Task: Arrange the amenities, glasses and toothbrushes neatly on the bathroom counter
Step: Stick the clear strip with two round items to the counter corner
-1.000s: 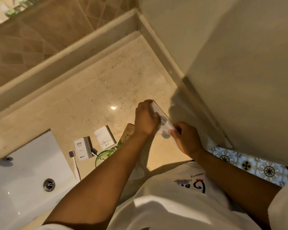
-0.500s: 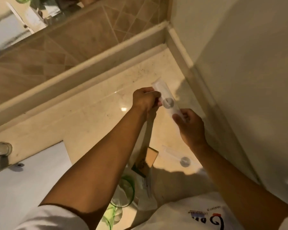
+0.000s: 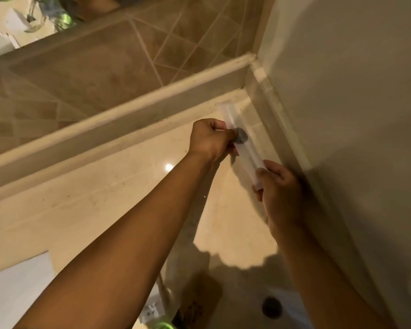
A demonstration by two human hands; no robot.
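A long clear toothbrush packet (image 3: 243, 148) with a dark round sticker lies slanted near the counter's far right corner, beside the side wall. My left hand (image 3: 210, 140) grips its middle at the sticker. My right hand (image 3: 279, 186) pinches its near end. A second clear packet with a dark sticker (image 3: 272, 307) lies at the bottom, in shadow. A brown packet (image 3: 199, 298) and a small white box (image 3: 152, 309) sit near my left forearm, partly hidden. A green glass rim (image 3: 163, 326) shows at the bottom edge.
The beige marble counter (image 3: 105, 198) runs to a raised backsplash ledge (image 3: 119, 124) under brown wall tiles. A plain wall (image 3: 342, 115) bounds the right side. The white sink edge (image 3: 14, 281) is at lower left. A mirror (image 3: 22, 17) at top left reflects green glasses.
Both hands have carried the clear packet away from the other amenities toward the far right corner of the counter. The view has tilted up, so the sink and boxes slid out of sight.
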